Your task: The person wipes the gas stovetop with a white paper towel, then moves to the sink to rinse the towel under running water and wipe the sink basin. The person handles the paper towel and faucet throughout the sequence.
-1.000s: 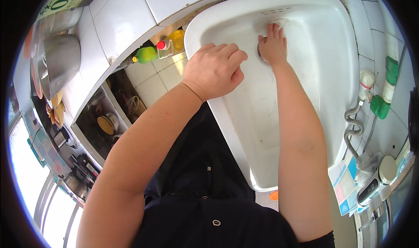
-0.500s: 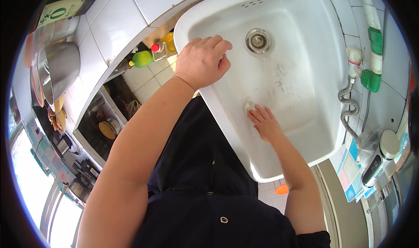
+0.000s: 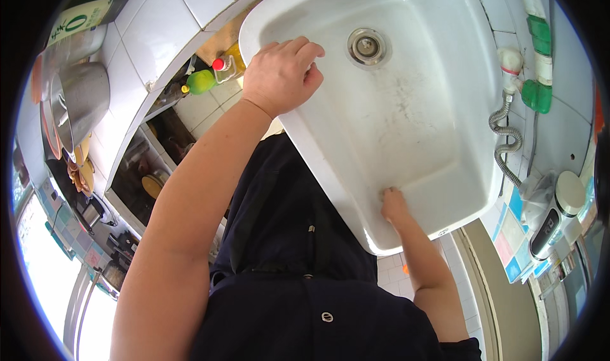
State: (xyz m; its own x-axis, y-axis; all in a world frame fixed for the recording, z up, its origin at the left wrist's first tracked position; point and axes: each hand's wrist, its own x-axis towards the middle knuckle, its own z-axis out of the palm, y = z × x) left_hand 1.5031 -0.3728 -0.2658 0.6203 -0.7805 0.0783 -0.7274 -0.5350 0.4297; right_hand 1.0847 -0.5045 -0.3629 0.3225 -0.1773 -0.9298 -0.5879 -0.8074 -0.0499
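A white ceramic sink [image 3: 438, 126] fills the right half of the head view, with a round metal drain [image 3: 366, 46] near its far end. Grey smudges mark the basin floor between the drain and my right hand [image 3: 395, 206]. This hand is down in the near part of the basin with its fingers curled closed, knuckles away from me. Whatever is under the fingers is hidden. My left hand [image 3: 283, 75] is over the sink's left rim, fingers bent and thumb tucked in; its palm side is hidden, so contact with the rim cannot be told.
Below the tiled counter [image 3: 155, 30] on the left stand a red-capped bottle [image 3: 223, 67] and a green bottle [image 3: 201, 81]. A steel pot [image 3: 82, 100] sits farther left. Along the right wall run a coiled metal hose [image 3: 508, 135] and a white-and-green pipe [image 3: 539, 62].
My right hand has drawn back toward me and its spread fingers have closed. The whitish wad earlier at its fingertips no longer shows. The view has shifted slightly; my left hand keeps its pose.
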